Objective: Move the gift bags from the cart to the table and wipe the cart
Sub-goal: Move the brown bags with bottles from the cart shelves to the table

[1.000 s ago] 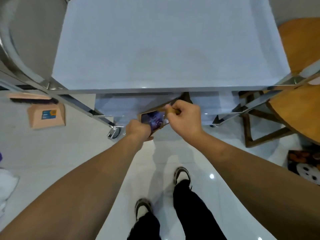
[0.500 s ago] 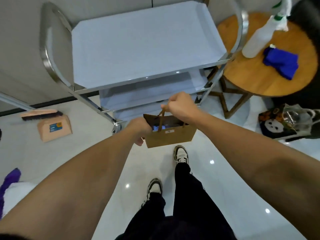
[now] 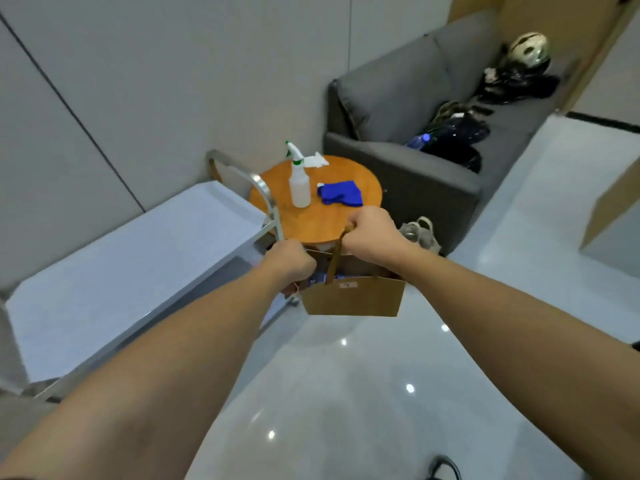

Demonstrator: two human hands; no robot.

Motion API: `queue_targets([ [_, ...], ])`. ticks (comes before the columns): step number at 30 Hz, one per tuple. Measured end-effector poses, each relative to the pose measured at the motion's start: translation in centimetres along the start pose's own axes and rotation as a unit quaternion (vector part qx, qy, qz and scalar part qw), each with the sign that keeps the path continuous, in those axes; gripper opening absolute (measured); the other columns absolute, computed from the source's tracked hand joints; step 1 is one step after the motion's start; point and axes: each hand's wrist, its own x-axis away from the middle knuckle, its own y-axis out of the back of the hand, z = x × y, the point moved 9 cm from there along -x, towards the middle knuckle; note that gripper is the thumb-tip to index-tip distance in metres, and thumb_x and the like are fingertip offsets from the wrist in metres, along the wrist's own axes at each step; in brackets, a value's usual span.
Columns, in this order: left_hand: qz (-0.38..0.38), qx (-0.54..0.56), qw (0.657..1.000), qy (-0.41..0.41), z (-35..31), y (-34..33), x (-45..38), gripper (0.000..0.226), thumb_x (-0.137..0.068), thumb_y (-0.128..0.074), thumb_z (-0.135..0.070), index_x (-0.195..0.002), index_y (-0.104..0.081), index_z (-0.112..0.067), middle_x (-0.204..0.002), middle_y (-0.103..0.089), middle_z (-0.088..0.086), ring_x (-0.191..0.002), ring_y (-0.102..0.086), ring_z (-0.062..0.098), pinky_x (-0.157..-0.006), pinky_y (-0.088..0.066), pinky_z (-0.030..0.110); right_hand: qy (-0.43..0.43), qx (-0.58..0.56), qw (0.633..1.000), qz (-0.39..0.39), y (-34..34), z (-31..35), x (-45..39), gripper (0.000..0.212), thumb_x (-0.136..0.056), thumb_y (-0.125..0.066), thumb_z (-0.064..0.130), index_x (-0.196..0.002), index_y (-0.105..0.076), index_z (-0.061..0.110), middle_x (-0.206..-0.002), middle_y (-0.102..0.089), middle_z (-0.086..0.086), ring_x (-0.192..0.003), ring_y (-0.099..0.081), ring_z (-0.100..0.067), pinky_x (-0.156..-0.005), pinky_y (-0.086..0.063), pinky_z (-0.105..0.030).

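1. A brown paper gift bag (image 3: 353,299) is held in the air just below the centre of the head view, above the glossy pale floor (image 3: 346,393); a small label is seen near its top edge, and blue contents are glimpsed inside its open mouth.
2. The right hand (image 3: 372,233) is closed in a fist around the top of the bag's brown handle (image 3: 334,263), which runs taut from the fist down to the bag.
3. The left hand (image 3: 291,263) is curled at the bag's left upper edge, at 9 o'clock from the bag; the fingers are hidden behind the knuckles, so it cannot be told exactly what they grip, though the hand is in contact with the bag.
4. The steel cart (image 3: 138,265) is seen at 9 o'clock from the bag, with a flat pale top shelf and a curved tubular handle (image 3: 252,181) at its far end.
5. A round wooden table (image 3: 311,216) stands at 12 o'clock from the bag, just beyond the hands and just beside the cart's handle.
6. On the table, a white spray bottle (image 3: 299,181) with a green nozzle stands upright; a crumpled blue cloth (image 3: 341,194) lies at 3 o'clock from it, and a white wipe (image 3: 317,161) lies at the table's far edge.
7. A grey sofa (image 3: 398,98) bearing dark bags and a helmet (image 3: 528,50) is seen at 1 o'clock from the table.
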Motion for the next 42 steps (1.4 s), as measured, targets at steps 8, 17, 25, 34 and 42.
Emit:
queue_targets([
  [8, -0.005, -0.154, 0.972, -0.177, -27.4, -11.5, 3.3, 0.014, -0.097, -0.057, -0.017, -0.084, -0.060, -0.012, -0.079, -0.066, 0.009, -0.070, -0.068, 0.019, -0.071, -0.062, 0.031, -0.126, -0.004, 0.968, -0.217, 22.1, -17.1, 10.3, 0.026, -0.086, -0.065, 0.002, -0.067, -0.055, 0.017, -0.067, -0.051, -0.003, -0.068, -0.057, -0.018, -0.055, -0.050, -0.029],
  [17, 0.082, -0.277, 0.878, -0.383, -51.6, -33.0, 14.3, 0.012, -0.094, -0.060, -0.018, -0.085, -0.062, -0.011, -0.078, -0.071, 0.005, -0.068, -0.071, 0.017, -0.067, -0.063, 0.031, -0.289, -0.035, 0.894, -0.341, 37.7, -37.9, 27.9, 0.033, -0.081, -0.055, -0.002, -0.059, -0.041, 0.017, -0.061, -0.045, -0.003, -0.063, -0.047, -0.020, -0.054, -0.036, -0.028],
  [25, 0.154, -0.377, 0.748, -0.524, -62.9, -49.3, 23.7, 0.011, -0.087, -0.065, -0.013, -0.076, -0.064, -0.009, -0.074, -0.070, 0.006, -0.065, -0.070, 0.019, -0.068, -0.063, 0.033, -0.421, -0.095, 0.776, -0.460, 42.5, -51.0, 41.4, 0.033, -0.073, -0.053, -0.004, -0.055, -0.035, 0.016, -0.060, -0.039, -0.006, -0.059, -0.042, -0.023, -0.053, -0.034, -0.034],
  [34, 0.218, -0.475, 0.593, -0.613, -72.6, -61.4, 27.6, 0.015, -0.088, -0.063, -0.017, -0.074, -0.066, -0.011, -0.070, -0.071, 0.006, -0.066, -0.072, 0.019, -0.069, -0.064, 0.033, -0.524, -0.142, 0.664, -0.515, 44.8, -60.4, 47.3, 0.028, -0.071, -0.054, -0.008, -0.057, -0.041, 0.014, -0.061, -0.037, -0.009, -0.060, -0.041, -0.023, -0.052, -0.033, -0.034],
  [42, 0.234, -0.476, 0.534, -0.658, -82.3, -65.0, 26.6, 0.019, -0.088, -0.059, -0.016, -0.075, -0.069, -0.006, -0.067, -0.072, 0.006, -0.057, -0.070, 0.019, -0.064, -0.062, 0.031, -0.576, -0.131, 0.602, -0.538, 50.0, -65.3, 46.3, 0.032, -0.076, -0.059, -0.006, -0.056, -0.045, 0.016, -0.061, -0.044, -0.004, -0.059, -0.049, -0.021, -0.051, -0.040, -0.033],
])
